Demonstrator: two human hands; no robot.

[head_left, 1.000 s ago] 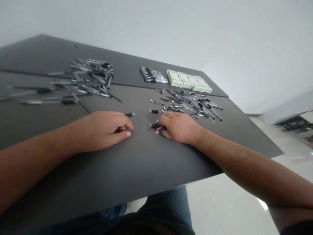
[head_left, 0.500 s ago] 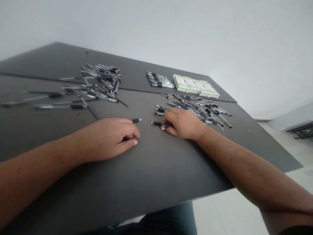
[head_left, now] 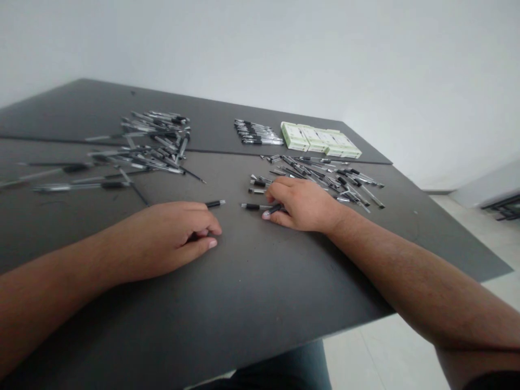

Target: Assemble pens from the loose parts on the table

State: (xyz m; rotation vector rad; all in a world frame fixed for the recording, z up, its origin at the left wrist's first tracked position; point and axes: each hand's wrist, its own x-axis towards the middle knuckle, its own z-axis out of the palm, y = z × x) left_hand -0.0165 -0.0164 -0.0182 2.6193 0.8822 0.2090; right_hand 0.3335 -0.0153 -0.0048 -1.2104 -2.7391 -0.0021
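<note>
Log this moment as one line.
left hand: curled, beside half-hidden pen | right hand: holding dark-grip pen | far side: pen row, pale boxes

The person has two hands, one left hand (head_left: 182,235) and one right hand (head_left: 304,205). One table (head_left: 244,303) bears three main groups of pens (head_left: 311,171), two heaps (head_left: 144,157) and one row (head_left: 260,133), too overlapped to count individually, and at least three boxes (head_left: 294,136).

We can read no text; print on the pale green-and-white rectangular boxes (head_left: 320,140) is too blurred.
</note>
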